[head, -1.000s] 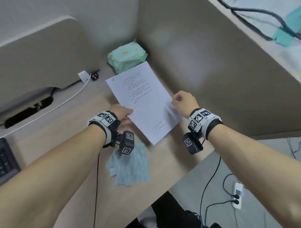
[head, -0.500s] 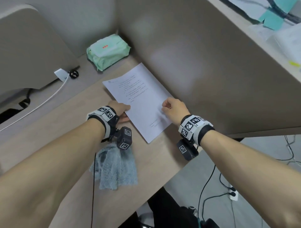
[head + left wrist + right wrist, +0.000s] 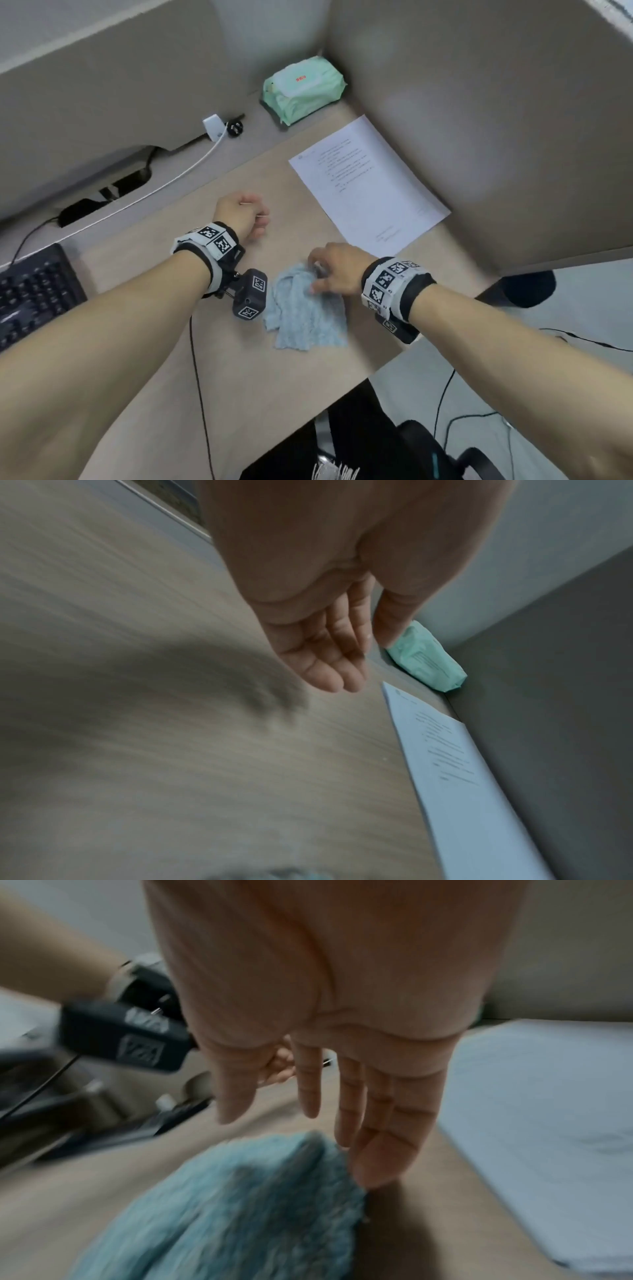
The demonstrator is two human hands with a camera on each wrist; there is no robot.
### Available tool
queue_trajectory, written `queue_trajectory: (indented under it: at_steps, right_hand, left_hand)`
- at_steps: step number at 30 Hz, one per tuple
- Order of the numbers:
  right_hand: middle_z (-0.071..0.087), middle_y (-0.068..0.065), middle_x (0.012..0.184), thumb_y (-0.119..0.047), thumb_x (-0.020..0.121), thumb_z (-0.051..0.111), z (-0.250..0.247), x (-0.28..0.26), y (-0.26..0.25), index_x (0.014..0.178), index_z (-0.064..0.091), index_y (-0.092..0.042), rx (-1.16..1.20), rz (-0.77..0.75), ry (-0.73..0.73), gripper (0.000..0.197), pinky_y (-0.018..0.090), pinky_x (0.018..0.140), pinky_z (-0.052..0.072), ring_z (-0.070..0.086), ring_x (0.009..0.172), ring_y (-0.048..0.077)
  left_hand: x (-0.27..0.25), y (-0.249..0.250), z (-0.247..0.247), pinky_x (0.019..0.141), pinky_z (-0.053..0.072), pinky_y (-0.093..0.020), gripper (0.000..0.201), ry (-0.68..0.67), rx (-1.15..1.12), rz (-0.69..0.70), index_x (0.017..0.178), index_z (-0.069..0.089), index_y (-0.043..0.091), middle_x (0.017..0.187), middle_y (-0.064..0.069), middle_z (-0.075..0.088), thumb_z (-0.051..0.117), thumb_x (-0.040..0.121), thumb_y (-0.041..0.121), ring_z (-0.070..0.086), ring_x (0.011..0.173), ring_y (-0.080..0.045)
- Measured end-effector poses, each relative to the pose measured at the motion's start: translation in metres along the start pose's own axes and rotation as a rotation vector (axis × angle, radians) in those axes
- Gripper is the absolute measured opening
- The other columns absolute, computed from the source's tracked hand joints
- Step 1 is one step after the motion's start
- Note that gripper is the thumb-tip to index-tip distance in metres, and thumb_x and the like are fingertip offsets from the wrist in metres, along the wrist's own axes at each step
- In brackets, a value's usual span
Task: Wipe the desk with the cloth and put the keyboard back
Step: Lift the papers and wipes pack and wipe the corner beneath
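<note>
**Cloth about to be taken, paper close by**

Low centre of the head view: crumpled light-blue cloth (image 3: 306, 310) lying on the wooden desk (image 3: 144, 373) near its front edge. Right hand (image 3: 337, 269) over the cloth's upper edge, fingertips down on or just above the fabric; in the right wrist view, fingers (image 3: 373, 1150) extended and spread, tips at the cloth's rim, no pinch closed. Left of it, left hand (image 3: 241, 217) above the bare desk, relaxed and slightly bent, nothing in it; left wrist view confirms an empty palm.

Mid left edge of the frame: black keyboard (image 3: 32, 291), only partly in view, apparently set aside on the desk, well apart from both hands.

Risks, as judgement. A shallow grab could lift only one fold, leaving the cloth trailing and wiping unevenly. Upper right of centre, printed sheet of paper (image 3: 368, 185) lying near the cloth: a broad sweep could catch its corner, crease it or push it toward the partition. Likewise the white charging cable (image 3: 181, 174) along the back, easily snagged.

Farthest, upper centre: green wet-wipe pack (image 3: 303, 89) in the corner, red label on its lid too small to read. Text on the sheet too blurred to read. Square black-and-white markers on both wristbands.
</note>
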State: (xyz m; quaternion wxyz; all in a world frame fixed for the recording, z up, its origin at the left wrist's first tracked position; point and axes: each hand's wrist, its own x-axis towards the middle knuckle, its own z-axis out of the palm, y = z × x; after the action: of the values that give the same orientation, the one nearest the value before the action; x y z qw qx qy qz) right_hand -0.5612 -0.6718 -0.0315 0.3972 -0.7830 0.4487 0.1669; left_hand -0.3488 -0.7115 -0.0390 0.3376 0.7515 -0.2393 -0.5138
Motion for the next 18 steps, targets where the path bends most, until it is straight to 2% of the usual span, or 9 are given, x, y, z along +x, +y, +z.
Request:
queue_trajectory:
  at_steps: [2, 4, 5, 7, 9, 11, 13, 16, 18]
  right_hand:
    - [0.047, 0.009, 0.125, -0.065, 0.075, 0.068, 0.023, 0.004, -0.026, 0.135, 0.044, -0.024, -0.210, -0.030, -0.097, 0.077, 0.039, 0.084, 0.051, 0.061, 0.099, 0.032]
    - [0.040, 0.010, 0.127, -0.067, 0.071, 0.069, 0.044, 0.010, -0.044, 0.135, 0.041, -0.024, -0.369, -0.010, -0.082, 0.082, 0.038, 0.077, 0.051, 0.060, 0.096, 0.034]
    - [0.038, 0.011, 0.128, -0.062, 0.073, 0.070, 0.050, 0.012, -0.049, 0.134, 0.040, -0.024, -0.401, 0.016, -0.059, 0.078, 0.038, 0.074, 0.049, 0.059, 0.095, 0.034]
    - [0.036, 0.012, 0.130, -0.041, 0.081, 0.069, 0.055, 0.017, -0.055, 0.134, 0.040, -0.023, -0.416, 0.060, -0.041, 0.063, 0.038, 0.072, 0.046, 0.056, 0.098, 0.034]
    - [0.040, 0.011, 0.130, -0.023, 0.088, 0.057, 0.050, 0.022, -0.052, 0.134, 0.043, -0.020, -0.418, 0.068, -0.044, 0.048, 0.036, 0.074, 0.045, 0.055, 0.102, 0.034]
    - [0.045, 0.010, 0.124, -0.013, 0.089, 0.052, 0.035, 0.027, -0.047, 0.133, 0.050, -0.018, -0.252, 0.118, 0.017, 0.044, 0.034, 0.081, 0.048, 0.058, 0.101, 0.034]
    - [0.048, 0.012, 0.117, -0.013, 0.085, 0.056, 0.005, 0.036, -0.037, 0.128, 0.055, -0.019, -0.048, 0.182, 0.133, 0.044, 0.033, 0.085, 0.047, 0.061, 0.098, 0.035]
    - [0.058, 0.015, 0.107, -0.016, 0.080, 0.064, -0.053, 0.050, -0.020, 0.113, 0.059, -0.016, 0.111, 0.196, 0.314, 0.034, 0.028, 0.074, 0.041, 0.058, 0.093, 0.033]
    - [0.058, 0.010, 0.093, -0.013, 0.078, 0.066, -0.097, 0.061, -0.007, 0.098, 0.057, -0.015, 0.207, 0.194, 0.415, 0.022, 0.026, 0.069, 0.035, 0.055, 0.085, 0.029]
  left_hand:
    - [-0.001, -0.011, -0.026, 0.039, 0.046, -0.017, 0.012, 0.040, 0.009, 0.034, 0.103, 0.056, 0.010, 0.081, -0.008, 0.064, 0.050, 0.094, 0.006, 0.060, 0.060, -0.015]
    - [-0.001, -0.020, -0.049, 0.040, 0.047, -0.017, 0.012, 0.070, 0.045, 0.069, 0.099, 0.058, 0.012, 0.080, -0.006, 0.065, 0.049, 0.093, 0.006, 0.061, 0.060, -0.014]
    - [-0.001, -0.022, -0.057, 0.041, 0.047, -0.017, 0.013, 0.071, 0.057, 0.082, 0.094, 0.058, 0.014, 0.079, -0.005, 0.065, 0.048, 0.092, 0.005, 0.061, 0.060, -0.014]
    - [0.002, -0.022, -0.074, 0.049, 0.049, -0.021, 0.017, 0.067, 0.075, 0.100, 0.086, 0.057, 0.018, 0.078, -0.004, 0.066, 0.047, 0.091, 0.005, 0.062, 0.061, -0.013]
    - [0.005, -0.017, -0.082, 0.058, 0.050, -0.026, 0.019, 0.056, 0.095, 0.115, 0.083, 0.057, 0.021, 0.078, -0.003, 0.067, 0.047, 0.090, 0.006, 0.063, 0.063, -0.013]
    - [0.010, -0.007, -0.086, 0.063, 0.051, -0.028, 0.018, 0.051, 0.118, 0.130, 0.084, 0.057, 0.022, 0.080, -0.003, 0.068, 0.048, 0.090, 0.008, 0.063, 0.065, -0.013]
    - [0.018, 0.011, -0.082, 0.066, 0.051, -0.031, 0.016, 0.046, 0.141, 0.141, 0.084, 0.058, 0.021, 0.081, -0.002, 0.068, 0.051, 0.088, 0.008, 0.063, 0.065, -0.013]
    - [0.034, 0.038, -0.062, 0.069, 0.050, -0.034, 0.016, 0.022, 0.174, 0.158, 0.080, 0.057, 0.022, 0.077, 0.000, 0.067, 0.053, 0.085, 0.007, 0.061, 0.062, -0.015]
    - [0.052, 0.055, -0.041, 0.068, 0.049, -0.036, 0.015, 0.003, 0.225, 0.168, 0.077, 0.057, 0.023, 0.073, 0.000, 0.066, 0.056, 0.083, 0.009, 0.062, 0.063, -0.019]
